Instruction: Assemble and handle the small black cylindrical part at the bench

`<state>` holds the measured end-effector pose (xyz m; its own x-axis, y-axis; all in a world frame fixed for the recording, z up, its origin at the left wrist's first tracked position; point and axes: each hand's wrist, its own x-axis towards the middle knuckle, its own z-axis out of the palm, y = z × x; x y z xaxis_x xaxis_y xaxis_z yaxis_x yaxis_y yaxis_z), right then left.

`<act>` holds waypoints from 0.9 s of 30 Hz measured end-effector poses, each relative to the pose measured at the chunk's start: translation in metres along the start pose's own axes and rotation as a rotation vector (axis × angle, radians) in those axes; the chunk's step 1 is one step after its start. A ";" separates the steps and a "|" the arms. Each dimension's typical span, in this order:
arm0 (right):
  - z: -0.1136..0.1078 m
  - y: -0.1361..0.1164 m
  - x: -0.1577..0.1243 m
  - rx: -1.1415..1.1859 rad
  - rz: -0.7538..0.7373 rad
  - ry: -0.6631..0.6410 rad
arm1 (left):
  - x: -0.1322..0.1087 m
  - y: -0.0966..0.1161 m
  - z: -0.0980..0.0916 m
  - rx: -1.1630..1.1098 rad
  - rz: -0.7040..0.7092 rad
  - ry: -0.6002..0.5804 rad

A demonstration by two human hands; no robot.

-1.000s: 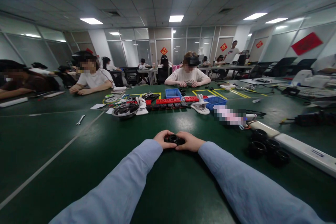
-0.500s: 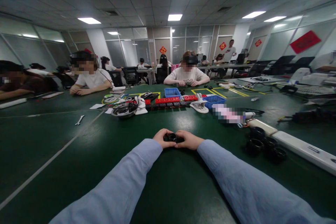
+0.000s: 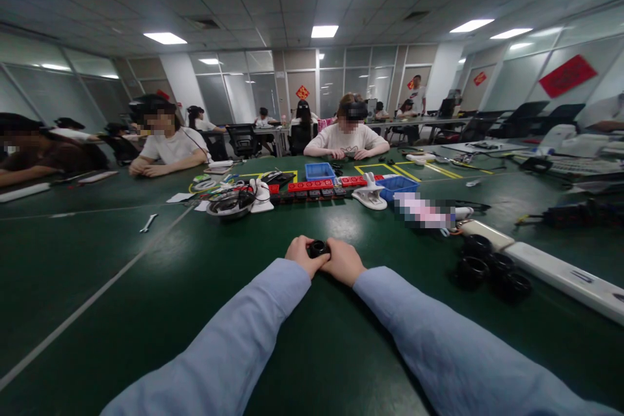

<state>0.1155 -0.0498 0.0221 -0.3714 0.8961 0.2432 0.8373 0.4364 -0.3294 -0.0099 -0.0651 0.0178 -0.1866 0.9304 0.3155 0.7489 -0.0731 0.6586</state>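
Between my two hands is a small black ring-shaped part (image 3: 318,247) with a round hole facing up, just over the green table (image 3: 205,338). My left hand (image 3: 303,256) wraps round its left side, thumb in front. Closed on the right side of the same part, my right hand (image 3: 344,261) meets the left thumb near the front. The fingers cover much of its outer wall, so its exact kind is unclear. Several similar black rings (image 3: 487,266) lie in a group off to the right of my right hand.
A long white bar (image 3: 565,273) lies beyond the rings. Ahead are a red and black power strip (image 3: 312,191), a white clip stand (image 3: 370,195), blue bins (image 3: 319,172) and a coil of cables (image 3: 231,203). A wrench (image 3: 148,223) rests at left. Co-workers sit across the table.
My hands have drawn closer together around the black part, the right one shifting left and turning. More of the part was visible between them before. A standing person behind moved left.
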 end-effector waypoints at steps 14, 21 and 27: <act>-0.018 0.028 0.007 0.307 -0.368 -0.323 | 0.009 -0.016 -0.016 -0.281 0.166 -0.451; -0.019 0.030 0.009 0.370 -0.357 -0.373 | 0.017 -0.019 -0.026 -0.248 0.200 -0.591; -0.021 0.030 0.009 0.370 -0.363 -0.380 | 0.015 -0.017 -0.026 -0.229 0.184 -0.567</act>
<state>0.1456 -0.0308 0.0339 -0.7782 0.6228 0.0806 0.4628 0.6555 -0.5967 -0.0423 -0.0591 0.0293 0.3448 0.9362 0.0680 0.5701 -0.2665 0.7772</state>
